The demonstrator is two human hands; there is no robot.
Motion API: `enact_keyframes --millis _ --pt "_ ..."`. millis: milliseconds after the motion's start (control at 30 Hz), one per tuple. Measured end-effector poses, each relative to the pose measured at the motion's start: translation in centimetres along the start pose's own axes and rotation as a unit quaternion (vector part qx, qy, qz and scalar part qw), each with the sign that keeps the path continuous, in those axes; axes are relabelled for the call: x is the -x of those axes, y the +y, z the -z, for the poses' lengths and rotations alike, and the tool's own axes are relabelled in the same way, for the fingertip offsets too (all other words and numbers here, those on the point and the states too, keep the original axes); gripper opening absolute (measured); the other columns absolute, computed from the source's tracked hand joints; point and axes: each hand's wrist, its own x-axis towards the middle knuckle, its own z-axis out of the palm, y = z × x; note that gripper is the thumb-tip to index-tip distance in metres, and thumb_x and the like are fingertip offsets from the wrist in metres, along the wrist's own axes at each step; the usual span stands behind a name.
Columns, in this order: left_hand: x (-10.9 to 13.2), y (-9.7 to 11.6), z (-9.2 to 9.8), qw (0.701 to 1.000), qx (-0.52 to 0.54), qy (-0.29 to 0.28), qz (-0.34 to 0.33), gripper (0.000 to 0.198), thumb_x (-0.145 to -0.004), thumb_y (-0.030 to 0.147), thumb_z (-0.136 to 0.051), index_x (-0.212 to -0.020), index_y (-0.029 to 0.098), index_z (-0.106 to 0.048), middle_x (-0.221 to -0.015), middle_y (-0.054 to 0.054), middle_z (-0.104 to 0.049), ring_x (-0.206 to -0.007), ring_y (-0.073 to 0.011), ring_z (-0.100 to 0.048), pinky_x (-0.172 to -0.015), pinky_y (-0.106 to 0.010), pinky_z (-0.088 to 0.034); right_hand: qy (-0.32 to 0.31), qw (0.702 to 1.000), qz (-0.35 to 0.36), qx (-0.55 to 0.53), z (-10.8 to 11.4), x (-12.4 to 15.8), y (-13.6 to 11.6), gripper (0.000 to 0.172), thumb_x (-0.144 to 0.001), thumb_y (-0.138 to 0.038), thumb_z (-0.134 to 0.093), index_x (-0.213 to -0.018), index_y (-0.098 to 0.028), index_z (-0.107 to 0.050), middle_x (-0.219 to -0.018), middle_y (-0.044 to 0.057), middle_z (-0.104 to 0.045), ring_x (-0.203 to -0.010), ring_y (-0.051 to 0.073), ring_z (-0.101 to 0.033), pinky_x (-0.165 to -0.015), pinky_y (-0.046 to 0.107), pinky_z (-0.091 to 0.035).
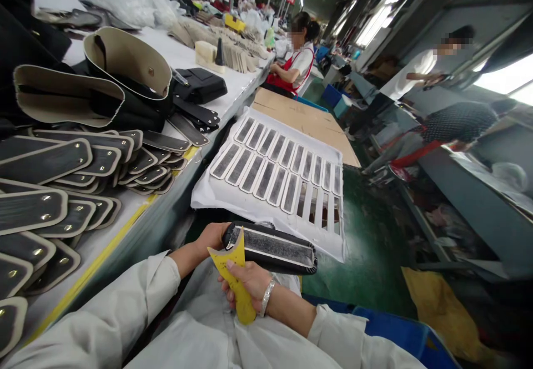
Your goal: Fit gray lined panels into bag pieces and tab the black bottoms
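My left hand grips the left end of a black bag, its fingers partly hidden behind it. The bag lies sideways in front of my lap, with a long dark strip edged in white on the side turned up to me. In my right hand is a yellow hand tool, with my fingers closed around its handle. Its wide end has a concave edge with two points. That end stands upward in front of the bag's left part; whether it touches cannot be made out.
A white-covered board with rows of dark strips lies ahead. Stacked black straps and open black bags crowd the left table. Beyond sits a co-worker in a red apron. A blue bin stands at lower right.
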Motion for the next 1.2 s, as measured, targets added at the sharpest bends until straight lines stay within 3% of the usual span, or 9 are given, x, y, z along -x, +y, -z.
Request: enact_keyframes --millis 300,467,567,633,667,733,800,900,1200 --pt "-0.9 -1.3 -0.4 1.0 0.014 0.002 0.022 0.014 -0.059 0.015 -0.062 -0.072 0.018 -0.065 -0.078 -0.001 -0.069 -0.078 -0.0227 -0.06 -0.073 -0.03 -0.043 0.056 0.989 0.077 -0.112 -2.6 -1.3 1.9 0.05 -0.061 -0.064 -0.066 -0.072 -0.015 -0.061 -0.056 -0.001 -0.055 -0.038 0.009 -0.046 -0.04 0.025 -0.042" --pt "1.6 -1.5 1.2 0.997 0.037 0.035 0.054 0.039 -0.06 0.017 -0.065 -0.099 0.018 -0.067 -0.097 -0.008 -0.068 -0.089 -0.0283 -0.059 -0.079 -0.037 -0.042 0.074 0.978 0.109 -0.161 -3.6 -2.0 2.4 0.051 -0.059 -0.064 -0.068 -0.071 -0.015 -0.063 -0.055 0.0 -0.056 -0.037 0.009 -0.044 -0.038 0.025 -0.041" --pt "3.5 -1.2 2.2 0.991 0.108 0.042 0.067 0.047 -0.074 0.027 -0.057 -0.121 0.021 -0.057 -0.11 -0.009 -0.065 -0.08 -0.0223 -0.061 -0.072 -0.033 -0.045 0.075 0.975 0.114 -0.177 -3.6 -2.0 2.2 0.051 -0.058 -0.065 -0.069 -0.069 -0.016 -0.063 -0.055 0.001 -0.055 -0.037 0.009 -0.044 -0.038 0.025 -0.041" --pt "3.9 -0.6 2.0 0.958 0.274 0.049 0.072 0.05 -0.085 0.041 -0.044 -0.132 0.023 -0.045 -0.119 -0.01 -0.06 -0.067 -0.0163 -0.059 -0.064 -0.03 -0.047 0.073 0.974 0.115 -0.181 -3.6 -2.0 2.0 0.051 -0.057 -0.065 -0.069 -0.068 -0.016 -0.064 -0.056 0.001 -0.055 -0.037 0.009 -0.044 -0.038 0.026 -0.041" --pt "3.8 -0.2 1.5 0.924 0.372 0.052 0.068 0.053 -0.088 0.048 -0.037 -0.134 0.023 -0.043 -0.124 -0.01 -0.057 -0.068 -0.0156 -0.059 -0.064 -0.03 -0.047 0.071 0.974 0.115 -0.182 -3.5 -2.0 1.9 0.05 -0.057 -0.065 -0.069 -0.068 -0.016 -0.064 -0.056 0.001 -0.055 -0.037 0.009 -0.044 -0.038 0.026 -0.041" --pt "3.2 0.8 0.3 0.852 0.519 0.06 0.04 0.062 -0.087 0.061 -0.031 -0.132 0.02 -0.047 -0.131 -0.011 -0.052 -0.086 -0.0197 -0.06 -0.078 -0.033 -0.047 0.071 0.973 0.113 -0.186 -3.4 -2.0 1.9 0.049 -0.057 -0.065 -0.07 -0.069 -0.017 -0.064 -0.057 0.001 -0.055 -0.038 0.009 -0.044 -0.038 0.026 -0.04" --pt "2.5 1.7 -0.9 0.831 0.552 0.07 0.003 0.069 -0.083 0.067 -0.034 -0.126 0.017 -0.053 -0.133 -0.01 -0.05 -0.111 -0.0249 -0.052 -0.096 -0.033 -0.039 0.068 0.973 0.106 -0.193 -3.3 -2.1 1.9 0.049 -0.057 -0.065 -0.07 -0.069 -0.017 -0.064 -0.056 0.001 -0.055 -0.038 0.009 -0.044 -0.039 0.026 -0.04" --pt "2.0 2.4 -2.0 0.841 0.533 0.096 -0.008 0.068 -0.082 0.068 -0.035 -0.124 0.018 -0.055 -0.131 -0.008 -0.052 -0.122 -0.027 -0.043 -0.103 -0.034 -0.032 0.058 0.971 0.099 -0.209 -3.3 -2.2 2.0 0.051 -0.057 -0.065 -0.069 -0.07 -0.016 -0.063 -0.056 0.0 -0.055 -0.037 0.009 -0.044 -0.039 0.025 -0.04" --pt "1.8 2.3 -2.0 0.9 0.408 0.144 0.057 0.054 -0.091 0.056 -0.027 -0.119 0.019 -0.054 -0.118 -0.008 -0.06 -0.112 -0.0253 -0.051 -0.096 -0.035 -0.038 0.059 0.956 0.118 -0.262 -3.6 -2.1 1.9 0.054 -0.057 -0.063 -0.071 -0.074 -0.013 -0.061 -0.057 0.0 -0.056 -0.039 0.008 -0.044 -0.041 0.025 -0.042"
